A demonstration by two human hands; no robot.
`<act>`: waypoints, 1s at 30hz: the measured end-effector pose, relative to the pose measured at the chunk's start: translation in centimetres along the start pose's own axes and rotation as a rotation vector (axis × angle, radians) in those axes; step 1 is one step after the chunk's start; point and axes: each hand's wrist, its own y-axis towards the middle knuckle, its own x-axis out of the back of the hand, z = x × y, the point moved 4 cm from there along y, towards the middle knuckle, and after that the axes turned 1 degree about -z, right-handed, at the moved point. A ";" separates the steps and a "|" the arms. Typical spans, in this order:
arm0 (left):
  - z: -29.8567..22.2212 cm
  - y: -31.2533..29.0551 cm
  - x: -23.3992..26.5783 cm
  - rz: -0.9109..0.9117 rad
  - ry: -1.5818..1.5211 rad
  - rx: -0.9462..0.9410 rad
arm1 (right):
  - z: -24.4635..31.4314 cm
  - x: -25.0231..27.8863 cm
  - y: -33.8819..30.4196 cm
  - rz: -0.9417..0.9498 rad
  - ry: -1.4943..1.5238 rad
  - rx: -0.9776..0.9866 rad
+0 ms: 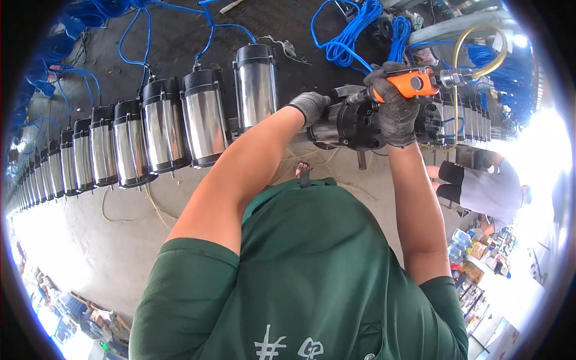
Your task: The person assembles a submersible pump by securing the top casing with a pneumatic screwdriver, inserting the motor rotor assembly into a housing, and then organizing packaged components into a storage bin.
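My right hand [401, 114], in a dark grey work glove, is wrapped round an orange air-powered driver [413, 84]. A yellowish air hose [499, 57] runs from the driver's metal fitting. The driver's nose points left, above a steel and black cylindrical motor [327, 130] that lies on its side. My left hand [310, 108], gloved too, is closed at the motor's left side, by a dark piece near the driver's tip. What its fingers hold is hidden.
Upright steel motors with black caps [256, 84] stand in a long row to the left. More motors [462, 114] line the right. Coiled blue cable [354, 36] lies on the dark bench [294, 66]. A person in grey [489, 189] is at the right.
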 end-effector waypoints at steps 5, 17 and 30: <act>0.3 -1.6 0.2 -0.193 0.009 0.056 | 0.4 -0.9 0.4 0.032 0.007 0.026; 0.1 -8.0 -13.0 -0.398 -0.233 0.005 | 0.5 -0.4 0.6 -0.032 -0.071 -0.048; -0.1 -7.9 -9.8 -0.409 -0.527 0.213 | 0.6 -0.6 0.4 -0.009 -0.130 0.053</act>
